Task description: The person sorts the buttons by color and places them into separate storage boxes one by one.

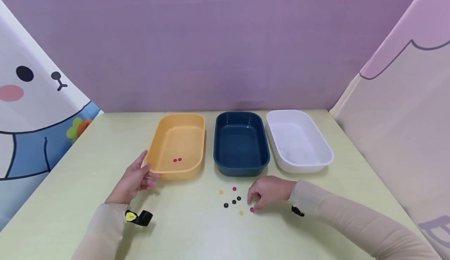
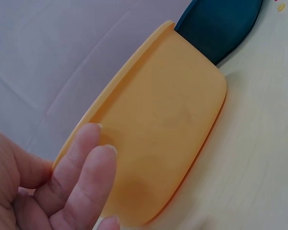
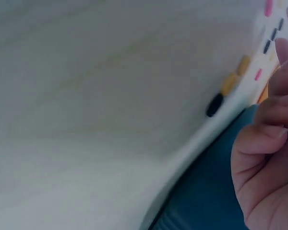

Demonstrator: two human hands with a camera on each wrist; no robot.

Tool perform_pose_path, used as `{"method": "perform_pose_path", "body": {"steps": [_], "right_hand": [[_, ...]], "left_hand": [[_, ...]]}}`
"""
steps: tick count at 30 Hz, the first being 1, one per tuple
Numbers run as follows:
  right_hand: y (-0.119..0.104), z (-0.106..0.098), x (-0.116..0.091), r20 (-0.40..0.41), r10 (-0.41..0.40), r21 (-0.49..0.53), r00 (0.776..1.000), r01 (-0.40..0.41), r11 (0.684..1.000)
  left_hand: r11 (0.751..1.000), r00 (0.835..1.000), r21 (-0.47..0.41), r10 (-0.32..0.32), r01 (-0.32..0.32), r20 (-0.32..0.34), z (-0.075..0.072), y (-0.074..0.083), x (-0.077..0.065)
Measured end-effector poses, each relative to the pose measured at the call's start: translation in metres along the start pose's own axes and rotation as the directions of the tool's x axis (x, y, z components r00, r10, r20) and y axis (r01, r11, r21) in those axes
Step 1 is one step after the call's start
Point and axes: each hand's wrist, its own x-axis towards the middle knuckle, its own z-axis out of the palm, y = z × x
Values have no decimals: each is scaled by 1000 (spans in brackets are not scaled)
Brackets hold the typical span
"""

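My left hand (image 1: 135,178) grips the near left corner of a yellow tray (image 1: 191,173), thumb at the rim and fingers along the outer wall (image 2: 168,120). Two pink buttons (image 1: 179,159) lie inside this tray. My right hand (image 1: 268,191) is low over the table, fingers bent, thumb and forefinger apart. A pink button (image 1: 251,210) lies by its fingertips and does not look gripped. To its left are several black buttons (image 1: 234,202), yellow buttons (image 1: 241,213) and another pink button (image 1: 234,189). In the right wrist view, a black button (image 3: 214,105) lies beside two yellow ones.
A dark blue tray (image 1: 241,172) stands right of the yellow one, and a white tray (image 1: 304,169) stands beyond it. All three line the back of the pale table (image 1: 183,228), before a purple cloth wall (image 1: 218,49). Printed cloths hang at both sides.
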Motion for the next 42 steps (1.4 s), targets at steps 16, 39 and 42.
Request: {"method": "perform_pose_path", "body": {"steps": [16, 39, 42], "right_hand": [[-4, 12, 9, -17, -151, -239, 988, 143, 960], [-11, 12, 4, 16, -99, -277, 995, 100, 956], [-12, 8, 3, 15, -96, -269, 995, 96, 958]], "left_hand": [[1000, 999, 11, 1, -1, -32, -4, -2, -9], [1000, 1000, 12, 12, -12, -24, 3, -1, -5], [1000, 1000, 9, 12, -11, -27, 4, 1, -3]]}}
